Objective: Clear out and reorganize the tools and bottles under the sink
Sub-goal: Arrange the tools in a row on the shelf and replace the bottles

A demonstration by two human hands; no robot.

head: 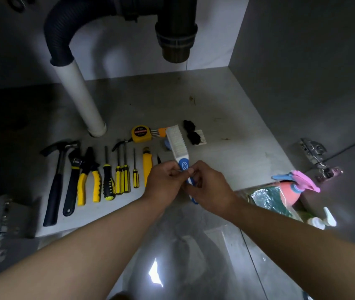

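Partly done: hand tools (108, 180) rowed at left; left hand (164, 180) and right hand (209, 187) grip the unplaced scrub brush (177, 144).

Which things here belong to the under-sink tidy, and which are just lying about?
Job: brush, held by left hand and right hand; hammer; wrench; pliers; tape measure; yellow knife.
Just there: white pipe; drain trap; door hinge.

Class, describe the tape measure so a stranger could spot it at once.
Start at the white plastic drainpipe where it meets the grey cupboard floor. Just right of its foot, behind the row of yellow-and-black hand tools, lies the squat yellow tape measure. Unlike them, it is boxy, not long and thin.
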